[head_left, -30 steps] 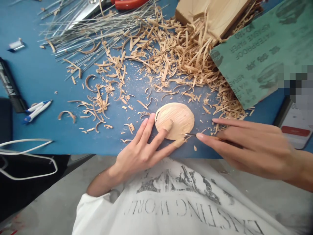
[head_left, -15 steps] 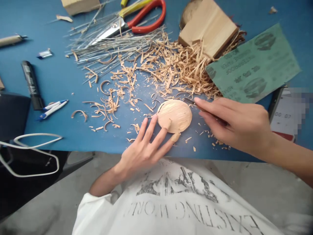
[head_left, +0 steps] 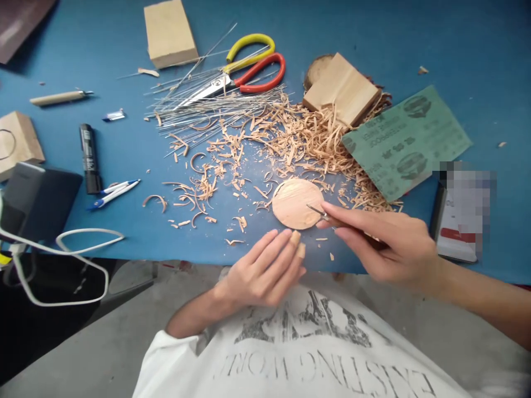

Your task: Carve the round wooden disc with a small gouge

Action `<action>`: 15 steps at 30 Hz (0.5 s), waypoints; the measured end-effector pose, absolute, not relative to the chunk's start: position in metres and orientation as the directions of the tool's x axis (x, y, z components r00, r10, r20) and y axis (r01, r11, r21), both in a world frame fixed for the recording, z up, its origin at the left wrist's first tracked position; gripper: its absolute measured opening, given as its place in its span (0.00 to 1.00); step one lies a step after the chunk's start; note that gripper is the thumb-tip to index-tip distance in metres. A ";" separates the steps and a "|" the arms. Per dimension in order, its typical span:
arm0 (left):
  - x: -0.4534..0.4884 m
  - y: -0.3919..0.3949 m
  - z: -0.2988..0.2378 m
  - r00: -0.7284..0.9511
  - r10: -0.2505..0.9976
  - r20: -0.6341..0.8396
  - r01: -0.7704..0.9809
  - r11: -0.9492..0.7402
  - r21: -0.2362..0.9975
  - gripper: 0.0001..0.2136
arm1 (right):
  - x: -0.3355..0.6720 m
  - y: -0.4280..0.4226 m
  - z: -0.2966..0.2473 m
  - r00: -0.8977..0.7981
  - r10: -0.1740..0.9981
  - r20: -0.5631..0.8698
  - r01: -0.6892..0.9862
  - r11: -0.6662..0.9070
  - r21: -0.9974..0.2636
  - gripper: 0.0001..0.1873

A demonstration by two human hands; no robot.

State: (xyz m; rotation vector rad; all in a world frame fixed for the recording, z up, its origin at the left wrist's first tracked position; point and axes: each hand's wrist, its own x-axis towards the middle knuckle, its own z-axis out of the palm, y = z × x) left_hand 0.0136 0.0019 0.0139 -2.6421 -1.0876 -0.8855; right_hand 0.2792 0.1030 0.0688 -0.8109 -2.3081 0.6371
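A round pale wooden disc point(head_left: 295, 202) lies flat on the blue table point(head_left: 103, 149) near its front edge. My right hand point(head_left: 384, 243) is closed on a thin metal carving tool point(head_left: 318, 210) whose tip rests on the disc's right side. My left hand point(head_left: 265, 271) lies just below the disc at the table edge, fingers stretched out together and holding nothing; two fingertips wear plasters. Curled wood shavings point(head_left: 290, 138) lie heaped behind the disc.
Behind the shavings are red-and-yellow scissors point(head_left: 244, 72), a bundle of thin metal wires point(head_left: 207, 110), wooden blocks point(head_left: 342, 88) point(head_left: 169, 33), and green sandpaper point(head_left: 404, 141). At left lie a black marker point(head_left: 89, 157), a pen point(head_left: 114, 192), a white cable point(head_left: 62, 249).
My left hand has slid off the disc back to the table edge. My right hand brought the tool from the disc's far right rim down to its right side. The view tilted up.
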 end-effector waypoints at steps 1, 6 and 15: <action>0.015 0.004 0.014 0.556 0.623 0.549 0.697 -0.710 0.099 0.22 | 0.278 0.101 0.069 -0.627 0.697 0.349 0.390 0.668 -0.634 0.35; 0.016 0.011 0.012 0.566 0.675 0.472 0.705 -0.694 0.146 0.24 | 0.272 0.105 0.060 -0.623 0.743 0.243 0.394 0.567 -0.723 0.32; 0.012 0.010 0.005 0.577 0.653 0.490 0.680 -0.716 0.154 0.24 | 0.278 0.104 0.059 -0.633 0.726 0.269 0.441 0.624 -0.645 0.32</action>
